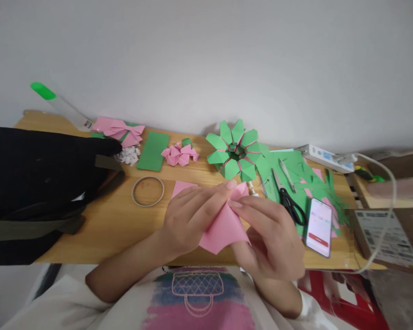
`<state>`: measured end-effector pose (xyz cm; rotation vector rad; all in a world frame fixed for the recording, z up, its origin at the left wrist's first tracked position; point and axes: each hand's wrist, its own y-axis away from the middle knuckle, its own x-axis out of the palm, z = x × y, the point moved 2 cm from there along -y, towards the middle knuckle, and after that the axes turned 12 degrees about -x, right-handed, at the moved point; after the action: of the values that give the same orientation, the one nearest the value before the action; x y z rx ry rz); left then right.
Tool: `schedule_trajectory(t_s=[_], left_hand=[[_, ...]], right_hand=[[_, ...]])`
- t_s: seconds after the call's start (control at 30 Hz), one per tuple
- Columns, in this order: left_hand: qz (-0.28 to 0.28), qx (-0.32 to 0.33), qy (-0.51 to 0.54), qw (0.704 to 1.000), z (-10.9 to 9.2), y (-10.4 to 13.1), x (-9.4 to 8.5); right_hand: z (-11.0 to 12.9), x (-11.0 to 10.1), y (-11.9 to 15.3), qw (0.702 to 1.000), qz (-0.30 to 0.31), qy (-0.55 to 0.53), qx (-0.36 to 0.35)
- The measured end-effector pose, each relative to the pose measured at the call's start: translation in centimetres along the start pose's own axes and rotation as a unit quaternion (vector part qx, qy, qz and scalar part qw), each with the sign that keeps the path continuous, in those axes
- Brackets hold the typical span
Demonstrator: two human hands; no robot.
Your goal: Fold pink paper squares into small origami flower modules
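Observation:
Both hands hold a pink sheet of paper (223, 231) above the table's front edge. My left hand (196, 213) is closed on its upper left side, fingers along the paper. My right hand (268, 229) pinches it near a raised fold at the top, with the thumb beneath the right side. Another pink paper (183, 187) lies on the table, partly hidden behind my left hand. Just beyond the hands stands a ring of folded green petals with pink edges (232, 151).
To the right lie black-handled scissors (289, 204), a craft knife (287, 175), green paper scraps (303, 160), a phone (319, 227) and a power strip (326, 158). On the left are a tape ring (147, 191), folded pink pieces (179, 154), green paper (153, 151) and a black bag (44, 178).

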<state>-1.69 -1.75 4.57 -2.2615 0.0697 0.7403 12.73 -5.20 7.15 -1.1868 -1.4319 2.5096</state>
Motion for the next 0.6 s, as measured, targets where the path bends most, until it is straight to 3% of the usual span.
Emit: schedule_trajectory(t_s=[0.13, 0.27, 0.4, 0.5, 0.6], left_hand=[[0.018, -0.031, -0.008, 0.999, 0.0, 0.0, 0.0], [0.012, -0.036, 0.016, 0.999, 0.5, 0.3, 0.6], [0.091, -0.129, 0.142, 0.977, 0.9, 0.5, 0.9], [0.173, -0.212, 0.256, 0.927, 0.6, 0.6, 0.3], [0.245, -0.295, 0.44, 0.812, 0.4, 0.7, -0.4]], right_hand=[[-0.4, 0.8, -0.3, 0.994, -0.09, -0.052, 0.024], [-0.8, 1.1, -0.5, 0.987, -0.086, -0.114, 0.078], [-1.0, 0.6, -0.8, 0.995, -0.047, -0.064, 0.059], [-1.1, 0.6, -0.9, 1.0, 0.001, 0.008, 0.003], [-1.1, 0.8, -0.9, 0.997, 0.024, 0.055, -0.042]])
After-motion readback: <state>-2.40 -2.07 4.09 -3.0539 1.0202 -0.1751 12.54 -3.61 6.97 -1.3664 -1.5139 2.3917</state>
